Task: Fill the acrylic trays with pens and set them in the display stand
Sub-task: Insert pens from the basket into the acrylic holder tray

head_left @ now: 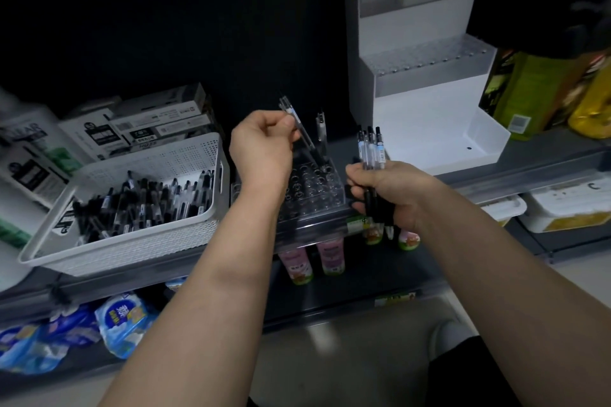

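Step in hand: loading the tray, early stage by my estimate, since no pens are in the display stand [423,116] yet. The stand sits on the shelf [562,145] at 2 o'clock from the tray, well apart from both hands. Its middle step shows rows of holes with no pens, and the lowest bay is open. A white basket [139,241] sits just beside the tray at 9 o'clock and holds the loose stock of pens [142,201]. The tray [314,188] is at the shelf's front edge, between the two hands. Nearly every hole in view is unfilled. One standing pen [320,127] is upright in the far row, about 12 o'clock. Left hand [261,149] is over the tray's 10 o'clock corner, grip closed, thumb and curled fingers pinching a single pen [296,124] on its upper half. That pen is tilted, lower end aimed at the far holes. Cannot tell whether the tip has entered a hole, as it is too dark there. Right hand [390,198] is at the tray's 3 o'clock edge, grip a closed fist round a bundle of pens [372,145], tops sticking up. Next move, as I judge it: bring the single pen upright, seat it beside the standing pen, then draw another pen from the bundle. Risk: a tilted entry may jam or rock the light tray.
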